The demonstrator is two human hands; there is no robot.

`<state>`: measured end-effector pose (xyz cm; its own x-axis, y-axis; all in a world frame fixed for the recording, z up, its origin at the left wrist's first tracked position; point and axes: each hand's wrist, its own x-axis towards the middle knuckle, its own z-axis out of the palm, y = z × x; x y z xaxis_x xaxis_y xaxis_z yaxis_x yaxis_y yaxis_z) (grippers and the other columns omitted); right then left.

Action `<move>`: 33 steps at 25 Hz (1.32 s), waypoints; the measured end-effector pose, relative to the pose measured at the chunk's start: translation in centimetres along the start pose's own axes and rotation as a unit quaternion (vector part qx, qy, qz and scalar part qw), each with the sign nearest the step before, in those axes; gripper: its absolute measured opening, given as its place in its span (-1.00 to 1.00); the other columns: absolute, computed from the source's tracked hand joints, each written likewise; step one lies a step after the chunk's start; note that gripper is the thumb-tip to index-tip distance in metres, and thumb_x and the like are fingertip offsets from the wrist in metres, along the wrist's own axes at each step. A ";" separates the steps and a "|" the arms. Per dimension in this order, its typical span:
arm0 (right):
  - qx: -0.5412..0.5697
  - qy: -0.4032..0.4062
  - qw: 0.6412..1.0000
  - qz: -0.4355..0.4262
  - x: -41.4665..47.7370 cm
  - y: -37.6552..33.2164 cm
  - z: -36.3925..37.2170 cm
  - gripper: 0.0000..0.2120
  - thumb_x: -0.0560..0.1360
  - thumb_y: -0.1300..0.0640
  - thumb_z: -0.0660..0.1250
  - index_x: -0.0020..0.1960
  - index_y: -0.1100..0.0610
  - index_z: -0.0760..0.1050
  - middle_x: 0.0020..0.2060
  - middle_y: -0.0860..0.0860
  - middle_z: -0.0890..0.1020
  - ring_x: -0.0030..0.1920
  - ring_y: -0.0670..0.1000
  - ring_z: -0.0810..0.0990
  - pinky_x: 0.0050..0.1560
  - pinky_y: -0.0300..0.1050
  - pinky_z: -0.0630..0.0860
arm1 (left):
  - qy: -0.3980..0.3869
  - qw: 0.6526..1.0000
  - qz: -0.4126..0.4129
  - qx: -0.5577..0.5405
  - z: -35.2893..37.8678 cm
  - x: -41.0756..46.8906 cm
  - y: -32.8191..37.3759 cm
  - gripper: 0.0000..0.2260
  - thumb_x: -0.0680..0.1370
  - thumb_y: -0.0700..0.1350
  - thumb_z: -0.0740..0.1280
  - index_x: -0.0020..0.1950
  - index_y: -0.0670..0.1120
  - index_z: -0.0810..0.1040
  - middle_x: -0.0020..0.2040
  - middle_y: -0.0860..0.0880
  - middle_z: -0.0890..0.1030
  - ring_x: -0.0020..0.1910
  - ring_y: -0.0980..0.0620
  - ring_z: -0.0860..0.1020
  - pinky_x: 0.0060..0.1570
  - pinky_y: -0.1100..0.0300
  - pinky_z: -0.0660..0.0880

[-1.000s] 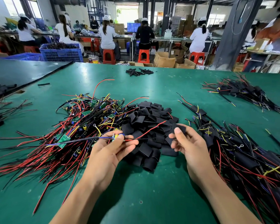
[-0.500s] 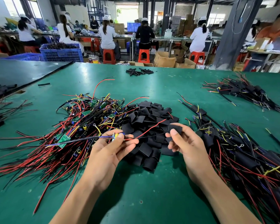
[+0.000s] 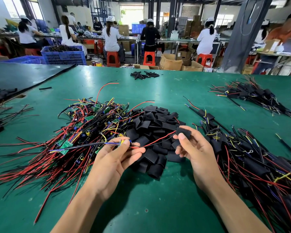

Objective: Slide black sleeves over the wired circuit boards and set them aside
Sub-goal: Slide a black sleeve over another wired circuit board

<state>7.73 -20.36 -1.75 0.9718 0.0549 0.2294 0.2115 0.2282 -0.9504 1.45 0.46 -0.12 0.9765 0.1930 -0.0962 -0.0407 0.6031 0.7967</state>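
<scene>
Landmark: sleeve pile (image 3: 151, 125), loose black tubes heaped mid-way across the green table (image 3: 158, 207).

Left hand (image 3: 114, 158): forearm comes in from the near edge, slanting up and to the right. Palm is turned up and inward, and the hand sits at the near-left edge of the sleeve pile. Thumb and fingertips are curled together, pinching a wired circuit board (image 3: 123, 142) at its small yellow-and-blue part. Little of the board itself shows between the fingers.

Right hand (image 3: 196, 148): forearm enters from the near right, slanting up and to the left. The hand is at the right edge of the sleeve pile. Thumb and forefinger pinch one black sleeve (image 3: 183, 132), held just above the pile. The other fingers are loosely curled beneath.

Wired circuit board: long axis runs left to right. A dark cable leaves the grip leftward. Red and black leads (image 3: 160, 138) run right over the sleeve pile, rising to the held sleeve. Their ends reach its left mouth. Cannot tell if they are inside.

Black sleeve: short flattened tube, axis roughly left-right, one opening facing the left hand.

Left of the sleeve pile, touching it: heap of bare boards (image 3: 84, 128), red and black wires fanned outward. Right of it: heap of sleeved boards (image 3: 242, 157). Beyond that, well apart: a second sleeved heap (image 3: 252, 96). Far side of the sleeve pile: small cluster of black pieces (image 3: 144, 75).
</scene>
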 end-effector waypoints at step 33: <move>0.015 -0.107 0.993 0.055 -2.5 0.8 3.4 -0.77 0.40 0.11 0.47 0.05 0.08 0.69 -0.29 -0.02 0.63 -0.38 -0.05 0.42 -0.33 -0.26 0.36 | -0.063 0.995 -0.035 0.063 0.1 -0.1 -1.6 -0.82 0.48 -0.10 0.42 0.04 -0.13 0.60 -0.10 -0.11 0.64 -0.46 0.06 0.44 -0.46 0.25 0.40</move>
<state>5.09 -16.98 -2.39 0.9438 0.2853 0.1672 0.0992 0.2379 -0.9662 1.48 -0.62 -1.34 0.9951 0.0500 -0.0851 0.0480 0.5083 0.8598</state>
